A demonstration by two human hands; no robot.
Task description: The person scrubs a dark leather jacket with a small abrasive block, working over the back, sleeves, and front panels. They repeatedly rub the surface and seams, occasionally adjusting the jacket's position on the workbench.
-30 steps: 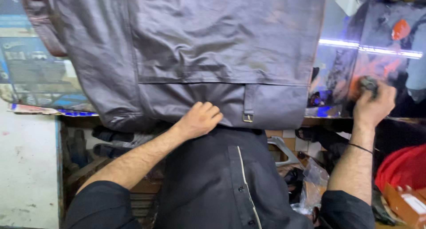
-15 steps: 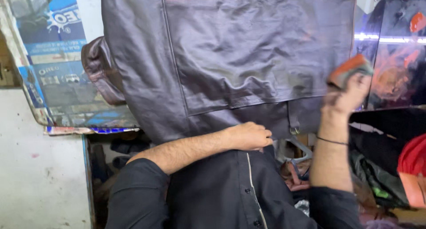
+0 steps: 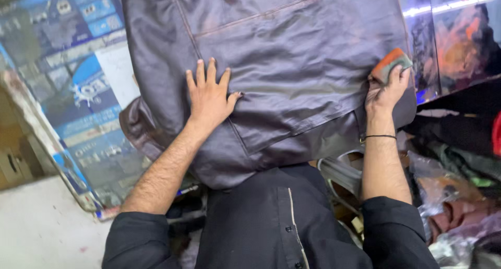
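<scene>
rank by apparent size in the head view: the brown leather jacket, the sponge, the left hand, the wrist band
1. brown leather jacket
2. left hand
3. sponge, partly hidden by the right hand
4. wrist band, a thin black loop

You're in a black button-up shirt [image 3: 271, 222] w/ a pale stitch line down the placket and dark buttons. Sleeves rolled to abt the elbows, both forearms bare and hairy. Thin black band [image 3: 379, 137] round your right wrist. No gloves, rings or watch on either of your hands.
</scene>
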